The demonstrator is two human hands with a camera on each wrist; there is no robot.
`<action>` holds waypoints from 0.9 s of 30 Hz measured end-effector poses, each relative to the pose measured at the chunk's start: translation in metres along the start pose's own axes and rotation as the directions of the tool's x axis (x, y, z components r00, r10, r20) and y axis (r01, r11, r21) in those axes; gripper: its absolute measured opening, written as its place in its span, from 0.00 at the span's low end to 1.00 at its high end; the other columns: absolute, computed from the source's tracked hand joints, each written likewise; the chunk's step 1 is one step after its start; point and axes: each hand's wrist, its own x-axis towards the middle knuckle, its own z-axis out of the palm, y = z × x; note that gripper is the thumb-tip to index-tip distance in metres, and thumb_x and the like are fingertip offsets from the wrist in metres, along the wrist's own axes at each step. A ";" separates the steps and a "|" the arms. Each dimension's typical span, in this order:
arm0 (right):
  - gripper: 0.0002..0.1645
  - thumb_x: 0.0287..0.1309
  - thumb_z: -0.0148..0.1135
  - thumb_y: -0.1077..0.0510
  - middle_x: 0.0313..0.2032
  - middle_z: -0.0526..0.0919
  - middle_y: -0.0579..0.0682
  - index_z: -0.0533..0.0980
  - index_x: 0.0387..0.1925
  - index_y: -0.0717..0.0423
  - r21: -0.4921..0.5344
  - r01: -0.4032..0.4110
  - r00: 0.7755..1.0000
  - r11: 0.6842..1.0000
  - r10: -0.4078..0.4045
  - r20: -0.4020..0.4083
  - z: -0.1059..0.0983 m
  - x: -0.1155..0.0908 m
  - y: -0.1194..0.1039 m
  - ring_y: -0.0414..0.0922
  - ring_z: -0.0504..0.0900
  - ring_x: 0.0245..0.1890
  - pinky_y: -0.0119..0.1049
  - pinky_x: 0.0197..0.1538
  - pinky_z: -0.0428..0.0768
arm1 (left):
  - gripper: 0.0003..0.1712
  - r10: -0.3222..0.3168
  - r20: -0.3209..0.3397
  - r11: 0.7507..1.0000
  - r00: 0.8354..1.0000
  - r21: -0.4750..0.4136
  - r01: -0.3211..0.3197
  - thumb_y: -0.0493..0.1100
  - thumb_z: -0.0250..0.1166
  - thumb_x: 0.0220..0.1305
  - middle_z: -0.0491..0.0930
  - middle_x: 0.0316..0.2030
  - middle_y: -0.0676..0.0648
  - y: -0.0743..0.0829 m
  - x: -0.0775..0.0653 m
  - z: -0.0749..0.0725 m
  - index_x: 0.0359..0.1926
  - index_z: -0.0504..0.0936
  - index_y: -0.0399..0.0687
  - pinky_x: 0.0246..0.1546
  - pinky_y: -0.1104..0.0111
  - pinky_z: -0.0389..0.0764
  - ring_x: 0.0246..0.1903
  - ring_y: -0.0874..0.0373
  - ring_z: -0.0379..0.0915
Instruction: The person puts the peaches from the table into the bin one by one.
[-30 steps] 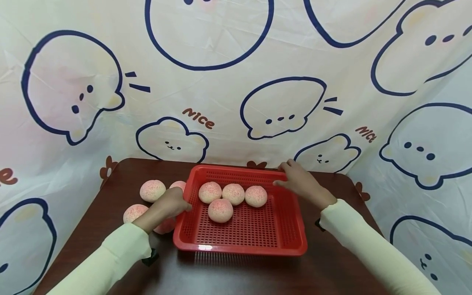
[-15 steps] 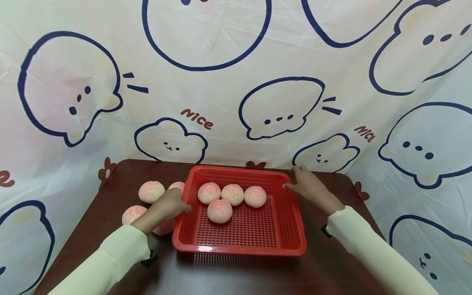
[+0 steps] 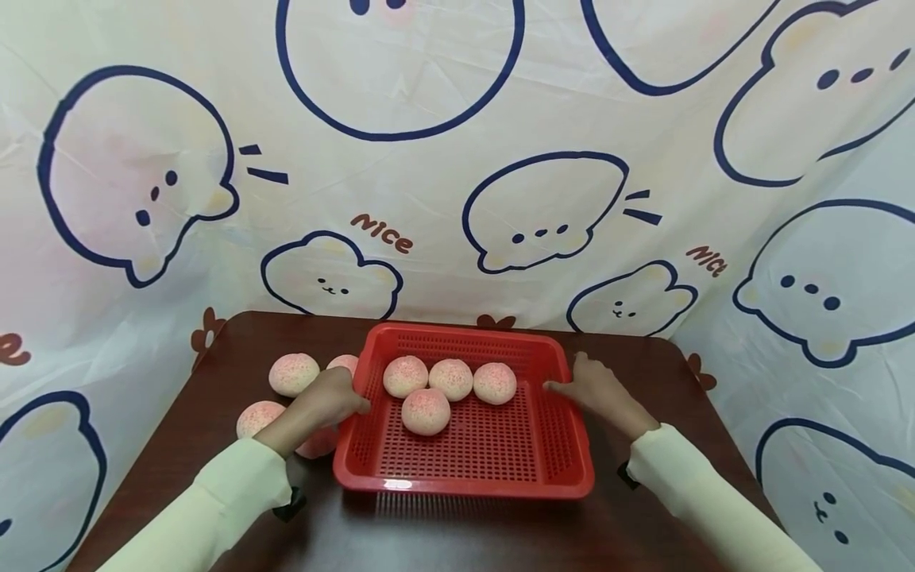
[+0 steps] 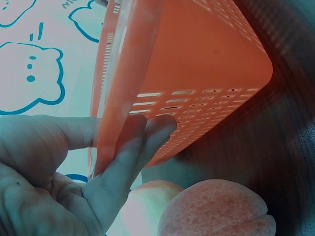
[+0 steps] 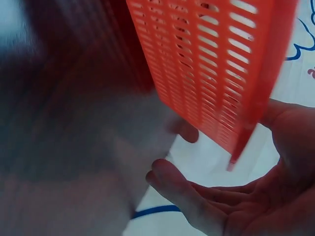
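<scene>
A red perforated plastic basket point(image 3: 457, 475) sits on the dark table with several pale pink peaches point(image 3: 426, 411) inside, grouped toward its back left. My left hand point(image 3: 332, 397) grips the left rim; in the left wrist view the thumb lies inside and the fingers point(image 4: 130, 147) press on the outer wall. At the right side, my right hand point(image 3: 600, 393) straddles the rim, thumb reaching over to the inner side. The right wrist view shows its fingers point(image 5: 170, 177) spread outside, apart from the holed wall.
More peaches point(image 3: 294, 375) lie on the table point(image 3: 243, 338) left of the basket, some partly behind the left hand. One peach point(image 4: 216, 211) is close below the left fingers. A white cloth point(image 3: 443, 183) with blue cartoon outlines hangs behind and at both sides.
My right hand has moved from the basket's back right corner outward, then toward me along the right rim. The left hand keeps its grip, and the basket and peaches stay in place.
</scene>
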 end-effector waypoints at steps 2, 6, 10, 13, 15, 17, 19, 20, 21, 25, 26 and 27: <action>0.45 0.63 0.69 0.45 0.29 0.85 0.58 0.60 0.64 0.72 0.077 -0.012 1.000 0.997 0.010 0.027 0.005 0.000 0.003 0.48 0.88 0.20 0.44 0.30 0.89 | 0.18 -0.006 0.009 1.000 1.000 -0.009 0.006 0.30 0.67 0.58 0.86 0.35 0.37 0.000 0.001 0.001 0.49 0.77 0.25 0.38 0.56 0.90 0.29 0.51 0.87; 0.32 0.65 0.67 0.52 0.32 0.86 0.60 0.64 0.60 0.67 0.213 -0.009 0.999 0.977 -0.002 0.051 0.015 0.004 0.008 0.50 0.89 0.23 0.43 0.29 0.89 | 0.18 -0.007 0.014 1.000 1.000 -0.007 0.007 0.30 0.67 0.58 0.86 0.35 0.37 -0.001 0.001 0.001 0.49 0.77 0.25 0.38 0.56 0.90 0.30 0.51 0.87; 0.26 0.67 0.61 0.58 0.36 0.86 0.61 0.64 0.60 0.65 0.301 -0.008 0.999 0.954 -0.008 0.054 0.022 0.008 0.008 0.51 0.90 0.26 0.43 0.31 0.89 | 0.18 -0.004 0.006 1.000 1.000 0.006 0.004 0.30 0.67 0.58 0.86 0.34 0.37 0.000 0.002 0.000 0.48 0.77 0.24 0.38 0.56 0.90 0.29 0.52 0.87; 0.25 0.68 0.57 0.62 0.39 0.85 0.63 0.63 0.61 0.65 0.346 -0.013 0.999 0.938 -0.003 0.045 0.026 0.008 0.006 0.52 0.90 0.27 0.44 0.32 0.89 | 0.17 -0.004 0.002 1.000 1.000 0.010 0.004 0.30 0.67 0.58 0.86 0.34 0.37 0.000 0.001 0.000 0.48 0.77 0.25 0.38 0.57 0.90 0.28 0.52 0.87; 0.22 0.68 0.55 0.63 0.41 0.84 0.65 0.64 0.61 0.64 0.377 -0.009 0.999 0.926 -0.004 0.034 0.028 0.006 0.005 0.52 0.90 0.28 0.45 0.32 0.89 | 0.17 -0.002 0.002 1.000 1.000 0.010 0.002 0.30 0.67 0.58 0.86 0.34 0.37 0.000 0.001 0.000 0.48 0.78 0.25 0.38 0.57 0.90 0.28 0.52 0.87; 0.21 0.68 0.53 0.65 0.42 0.83 0.65 0.63 0.60 0.63 0.420 -0.012 1.000 0.907 0.004 0.021 0.031 0.004 0.003 0.53 0.90 0.29 0.46 0.33 0.89 | 0.17 0.000 0.003 1.000 1.000 0.009 0.000 0.30 0.67 0.58 0.86 0.34 0.37 0.000 0.001 0.000 0.48 0.78 0.25 0.38 0.57 0.90 0.28 0.52 0.87; 0.21 0.68 0.52 0.65 0.43 0.82 0.66 0.62 0.59 0.63 0.451 -0.015 1.000 0.893 0.014 0.005 0.033 0.002 0.002 0.53 0.90 0.30 0.46 0.33 0.89 | 0.17 0.004 0.002 1.000 1.000 0.012 -0.004 0.30 0.67 0.58 0.85 0.34 0.37 0.000 0.000 0.000 0.47 0.78 0.24 0.37 0.57 0.90 0.28 0.52 0.87; 0.20 0.68 0.51 0.65 0.44 0.82 0.66 0.62 0.59 0.62 0.467 -0.014 1.000 0.884 0.016 -0.001 0.035 0.001 0.002 0.53 0.90 0.30 0.46 0.33 0.90 | 0.16 0.005 0.002 1.000 1.000 0.015 -0.005 0.30 0.67 0.58 0.86 0.34 0.37 0.000 0.000 0.000 0.47 0.78 0.25 0.37 0.57 0.90 0.28 0.52 0.87; 0.20 0.69 0.51 0.65 0.44 0.82 0.65 0.62 0.59 0.62 0.479 -0.016 1.000 0.878 0.023 -0.008 0.035 0.001 0.002 0.53 0.90 0.30 0.46 0.34 0.90 | 0.16 0.004 0.000 1.000 1.000 0.016 -0.004 0.30 0.67 0.58 0.86 0.34 0.37 0.000 0.000 0.000 0.47 0.78 0.25 0.37 0.57 0.90 0.28 0.52 0.87; 0.18 0.69 0.51 0.65 0.43 0.83 0.64 0.65 0.58 0.62 0.472 0.006 0.999 0.882 0.019 -0.048 0.038 0.002 0.002 0.51 0.90 0.30 0.46 0.34 0.90 | 0.16 0.005 -0.003 1.000 1.000 0.029 -0.005 0.31 0.67 0.59 0.86 0.33 0.37 0.000 0.001 -0.001 0.46 0.78 0.25 0.37 0.58 0.90 0.28 0.53 0.87; 0.17 0.69 0.51 0.65 0.43 0.83 0.64 0.66 0.58 0.62 0.472 0.010 0.998 0.882 0.017 -0.053 0.038 0.003 0.002 0.51 0.90 0.31 0.46 0.34 0.90 | 0.16 0.003 -0.001 1.000 1.000 0.030 -0.003 0.31 0.67 0.59 0.86 0.34 0.37 0.000 0.001 -0.001 0.46 0.78 0.25 0.37 0.58 0.90 0.28 0.53 0.87; 0.17 0.69 0.50 0.66 0.43 0.84 0.64 0.67 0.57 0.62 0.468 0.013 0.998 0.884 0.016 -0.059 0.038 0.004 0.002 0.51 0.90 0.31 0.46 0.35 0.90 | 0.16 0.001 0.001 1.000 1.000 0.029 -0.001 0.31 0.67 0.59 0.86 0.34 0.37 -0.001 0.001 -0.001 0.47 0.78 0.25 0.37 0.58 0.90 0.28 0.53 0.87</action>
